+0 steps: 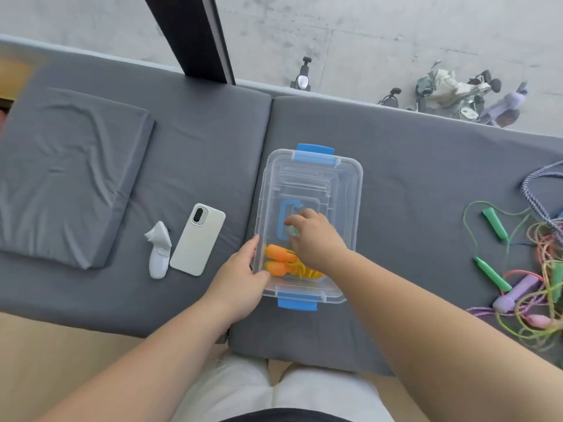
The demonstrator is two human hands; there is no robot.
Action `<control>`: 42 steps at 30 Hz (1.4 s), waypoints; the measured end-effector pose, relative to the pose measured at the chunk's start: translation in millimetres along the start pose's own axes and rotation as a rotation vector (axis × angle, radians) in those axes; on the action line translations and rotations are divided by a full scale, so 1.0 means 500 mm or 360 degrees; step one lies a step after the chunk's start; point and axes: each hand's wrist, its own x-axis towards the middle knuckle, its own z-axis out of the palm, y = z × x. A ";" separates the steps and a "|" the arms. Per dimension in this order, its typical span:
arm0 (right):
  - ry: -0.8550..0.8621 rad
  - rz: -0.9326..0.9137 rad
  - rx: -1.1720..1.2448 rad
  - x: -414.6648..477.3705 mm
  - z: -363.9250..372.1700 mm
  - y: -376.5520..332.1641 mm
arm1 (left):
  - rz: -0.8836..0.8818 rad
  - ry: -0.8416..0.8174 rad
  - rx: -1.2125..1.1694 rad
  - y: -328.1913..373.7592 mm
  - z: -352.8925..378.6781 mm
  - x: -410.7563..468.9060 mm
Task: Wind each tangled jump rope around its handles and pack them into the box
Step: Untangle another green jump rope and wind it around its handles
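Note:
A clear plastic box (353, 190) with blue latches stands on the grey mat in front of me. Inside its near end lies a wound jump rope with orange handles (278, 259) and yellow cord. My left hand (240, 275) grips the box's near-left wall and corner. My right hand (313, 236) is inside the box, fingers curled round a small pale green bundle that it mostly hides. A tangle of ropes (536, 287) lies far right: green handles (495, 223), a purple handle (515, 293), a pink handle, thin coloured cords.
A white phone (198, 239) and a small white device (158, 254) lie left of the box. A folded grey cushion (70, 175) sits at far left. A blue-white braided rope (536, 193) curls at the right edge. A black post (195, 38) rises behind the mat.

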 end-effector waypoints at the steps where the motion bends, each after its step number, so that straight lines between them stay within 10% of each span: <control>1: 0.0010 -0.0032 0.0072 -0.029 -0.013 0.001 | -0.0019 0.0078 0.0076 0.008 0.006 -0.003; 10: 0.0278 -0.0180 0.0466 -0.322 -0.099 0.142 | 0.0145 0.0612 0.0472 0.181 0.187 -0.099; 25: 0.0406 0.0651 0.0522 -0.733 -0.058 0.533 | 0.0479 -0.0149 0.0470 0.313 0.530 -0.256; 42: 0.0212 0.0570 0.0620 -0.669 -0.171 0.989 | -0.0057 -0.0034 0.0003 0.534 0.889 -0.114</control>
